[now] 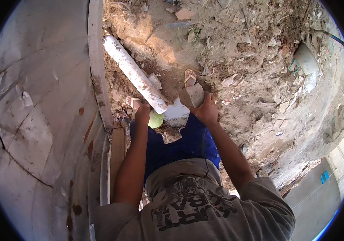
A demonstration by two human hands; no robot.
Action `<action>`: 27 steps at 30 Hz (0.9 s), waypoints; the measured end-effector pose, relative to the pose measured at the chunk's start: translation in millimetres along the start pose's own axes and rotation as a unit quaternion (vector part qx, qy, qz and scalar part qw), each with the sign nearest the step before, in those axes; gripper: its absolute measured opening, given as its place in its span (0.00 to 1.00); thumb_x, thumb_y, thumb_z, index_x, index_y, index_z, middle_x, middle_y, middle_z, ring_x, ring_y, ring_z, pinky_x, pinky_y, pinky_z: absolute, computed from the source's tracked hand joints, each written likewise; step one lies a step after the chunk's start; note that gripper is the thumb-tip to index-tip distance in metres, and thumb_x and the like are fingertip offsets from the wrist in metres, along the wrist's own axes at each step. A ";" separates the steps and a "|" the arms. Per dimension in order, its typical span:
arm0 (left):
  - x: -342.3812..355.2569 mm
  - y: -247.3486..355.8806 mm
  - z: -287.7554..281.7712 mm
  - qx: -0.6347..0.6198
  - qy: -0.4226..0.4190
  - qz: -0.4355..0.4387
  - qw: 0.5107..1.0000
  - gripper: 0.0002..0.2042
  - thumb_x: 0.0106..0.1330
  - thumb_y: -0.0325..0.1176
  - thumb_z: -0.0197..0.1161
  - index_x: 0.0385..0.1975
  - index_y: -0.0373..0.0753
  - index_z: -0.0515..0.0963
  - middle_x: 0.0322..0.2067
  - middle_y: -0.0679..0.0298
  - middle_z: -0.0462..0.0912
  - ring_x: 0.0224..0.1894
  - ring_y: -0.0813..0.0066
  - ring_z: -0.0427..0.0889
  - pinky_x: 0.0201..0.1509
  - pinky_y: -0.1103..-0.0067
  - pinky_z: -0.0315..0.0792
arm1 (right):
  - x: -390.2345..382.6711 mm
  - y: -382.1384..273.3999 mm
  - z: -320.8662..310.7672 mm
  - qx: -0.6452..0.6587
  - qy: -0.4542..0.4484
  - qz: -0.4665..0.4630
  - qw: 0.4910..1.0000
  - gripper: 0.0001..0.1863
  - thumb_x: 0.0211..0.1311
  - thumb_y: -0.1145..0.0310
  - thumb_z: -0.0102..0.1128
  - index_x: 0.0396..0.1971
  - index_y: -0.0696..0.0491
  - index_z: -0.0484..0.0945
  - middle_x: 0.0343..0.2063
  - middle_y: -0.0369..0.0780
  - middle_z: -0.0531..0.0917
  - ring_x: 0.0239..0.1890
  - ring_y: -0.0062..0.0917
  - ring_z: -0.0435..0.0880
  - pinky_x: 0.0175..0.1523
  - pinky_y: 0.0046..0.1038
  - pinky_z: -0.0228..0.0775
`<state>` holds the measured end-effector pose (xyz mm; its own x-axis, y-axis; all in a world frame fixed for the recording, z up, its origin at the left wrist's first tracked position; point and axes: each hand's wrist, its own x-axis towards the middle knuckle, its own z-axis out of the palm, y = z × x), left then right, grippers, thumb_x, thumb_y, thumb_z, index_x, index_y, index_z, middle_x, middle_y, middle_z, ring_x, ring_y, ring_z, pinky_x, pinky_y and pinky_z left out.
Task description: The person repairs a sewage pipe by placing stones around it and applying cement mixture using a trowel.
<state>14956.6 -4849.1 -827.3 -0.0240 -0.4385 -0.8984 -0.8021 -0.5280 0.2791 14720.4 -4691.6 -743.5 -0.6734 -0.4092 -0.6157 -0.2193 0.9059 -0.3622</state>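
Observation:
My right hand (207, 109) is wrapped around the side of a rough grey-beige chunk of stone or broken concrete (195, 95), held in front of my right knee. My left hand (142, 114) is beside my left knee, its fingers mostly hidden from this angle. Just right of it is a light green rounded object (156, 119), partly covered by my leg. Close in front lies a long white pipe (133, 72) smeared with dirt, slanting from far left toward my knees. A pale slab (176, 110) sits on the ground between my feet, beyond my knees.
Tall grey metal sheeting (39, 120) with rust spots walls off the left, edged by an upright post (98, 68). Uneven rubble and soil (256, 92) spread to the right. A broken curved piece (306, 59) lies far right. A grey panel (314, 197) is at lower right.

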 end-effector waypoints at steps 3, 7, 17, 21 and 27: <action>63.2 -69.1 13.2 0.140 0.053 0.158 0.976 0.19 0.68 0.42 0.54 0.48 0.33 0.78 0.45 0.52 0.83 0.48 0.60 0.80 0.51 0.69 0.71 | 65.4 24.7 98.0 -0.054 -0.073 -0.014 0.996 0.45 0.34 0.60 0.75 0.56 0.55 0.62 0.50 0.52 0.71 0.50 0.48 0.77 0.52 0.43 0.75; 109.3 -121.6 39.3 0.057 0.045 0.100 0.992 0.20 0.71 0.40 0.53 0.54 0.30 0.73 0.52 0.52 0.79 0.56 0.62 0.76 0.57 0.72 0.69 | 145.3 65.0 210.3 -0.095 -0.206 0.005 0.974 0.46 0.34 0.58 0.75 0.56 0.55 0.60 0.50 0.54 0.70 0.49 0.49 0.78 0.54 0.41 0.74; 207.8 -185.7 83.2 -0.263 0.050 -0.159 0.950 0.32 0.73 0.55 0.45 0.68 0.36 0.59 0.65 0.55 0.64 0.66 0.62 0.64 0.66 0.67 0.57 | 288.9 187.5 391.4 -0.126 -0.333 -0.119 0.927 0.41 0.43 0.74 0.68 0.62 0.50 0.64 0.57 0.52 0.66 0.58 0.48 0.71 0.61 0.41 0.67; 235.5 -221.1 105.1 -0.286 0.086 -0.176 0.938 0.39 0.70 0.65 0.40 0.68 0.37 0.58 0.66 0.53 0.63 0.68 0.58 0.62 0.69 0.63 0.54 | 272.7 153.0 426.3 -0.118 -0.128 -0.280 0.944 0.35 0.45 0.75 0.64 0.59 0.59 0.67 0.56 0.48 0.67 0.59 0.44 0.67 0.64 0.40 0.61; 312.2 -262.5 120.6 -0.385 0.090 -0.195 0.897 0.51 0.60 0.78 0.29 0.70 0.39 0.55 0.69 0.55 0.59 0.68 0.56 0.62 0.70 0.66 0.56 | 265.5 110.8 476.4 -0.064 -0.128 -0.190 0.971 0.35 0.51 0.61 0.65 0.59 0.61 0.67 0.53 0.48 0.72 0.57 0.41 0.68 0.64 0.37 0.61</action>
<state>15087.7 -4759.7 -1222.0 0.3211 -0.1842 -0.9290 -0.0759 -0.9828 0.1686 14853.6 -4751.8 -1280.5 -0.3325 -0.7150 -0.6150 -0.5146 0.6840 -0.5171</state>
